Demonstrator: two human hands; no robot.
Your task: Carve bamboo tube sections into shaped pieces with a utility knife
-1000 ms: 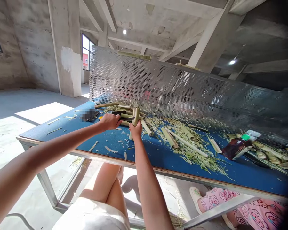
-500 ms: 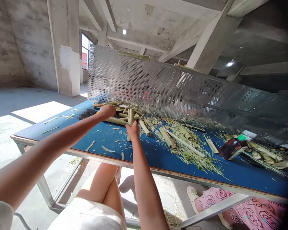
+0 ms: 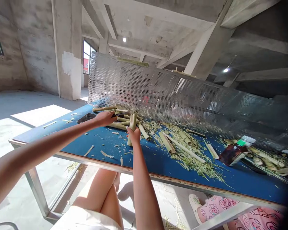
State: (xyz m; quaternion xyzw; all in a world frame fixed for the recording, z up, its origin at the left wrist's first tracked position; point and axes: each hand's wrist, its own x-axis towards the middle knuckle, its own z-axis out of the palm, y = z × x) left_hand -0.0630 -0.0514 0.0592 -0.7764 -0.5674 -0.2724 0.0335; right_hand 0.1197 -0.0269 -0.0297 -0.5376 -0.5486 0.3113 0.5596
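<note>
My left hand (image 3: 105,118) is closed around the dark handle of a knife (image 3: 121,114). Its thin blade points right, close to the top of a bamboo piece; whether the two touch I cannot tell. My right hand (image 3: 134,134) grips that bamboo piece (image 3: 132,120) round its lower part, holding it upright with its foot at the blue tabletop (image 3: 156,159). The piece looks cut away on its upper side. Behind both hands lies a pile of bamboo pieces (image 3: 121,125). A dark tray (image 3: 86,118) sits left of the knife hand, partly behind the forearm.
A perforated metal screen (image 3: 158,92) stands along the table's back. Rightward lie green shavings (image 3: 201,166), split bamboo (image 3: 166,142), a dark bottle (image 3: 232,153) with a green label, and more bamboo pieces (image 3: 266,159). Another person's patterned pink trouser leg (image 3: 213,209) shows below the table.
My left hand has turned and the knife blade now reaches right, nearer the bamboo top. The right hand keeps its grip on the bamboo. The camera view has tilted slightly up.
</note>
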